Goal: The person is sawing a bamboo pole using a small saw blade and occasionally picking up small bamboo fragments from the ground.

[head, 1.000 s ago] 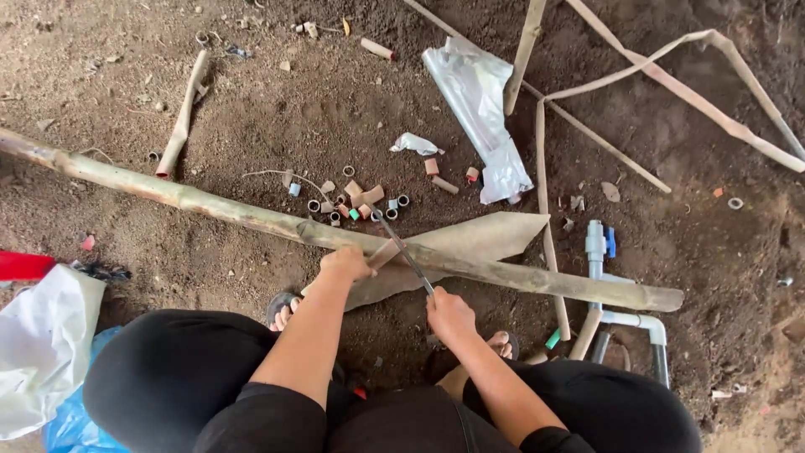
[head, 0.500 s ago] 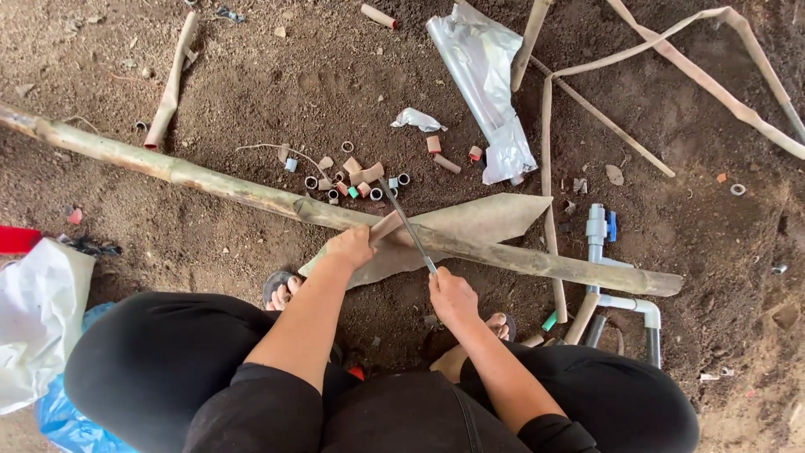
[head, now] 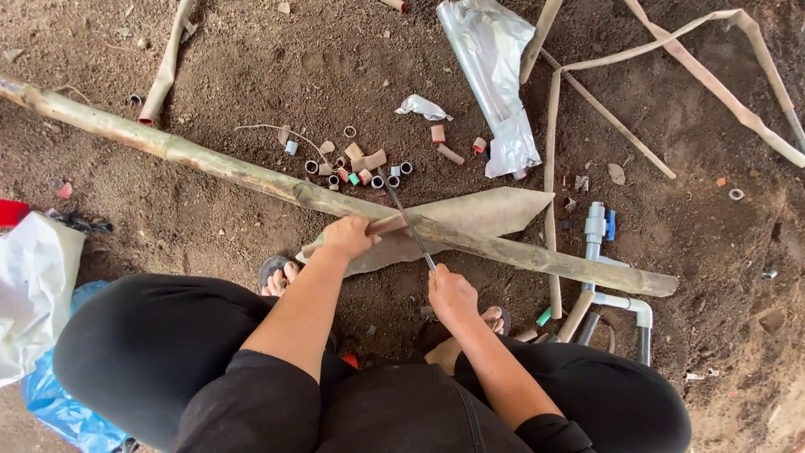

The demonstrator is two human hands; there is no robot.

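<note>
A long bamboo pole (head: 210,168) lies across the dirt from upper left to lower right. My left hand (head: 348,237) presses a short brown tube piece (head: 387,224) onto the pole. My right hand (head: 451,294) grips the handle end of a thin saw blade (head: 405,217) that runs up and left across the tube piece. A flat pointed brown sheet (head: 482,214) lies under the pole. Just beyond the blade, several small cut tube rings and stubs (head: 356,168) are scattered on the soil.
A clear plastic bag (head: 493,75) and tan flat straps (head: 704,63) lie at the top right. White pipe fittings with a blue valve (head: 599,243) sit at right. A white bag (head: 33,285) and blue plastic (head: 59,411) are at left. My sandalled feet are below the pole.
The saw blade has slid back and forth across the tube piece, and the view has drifted so everything sits a little higher in frame. Both hands keep their hold.
</note>
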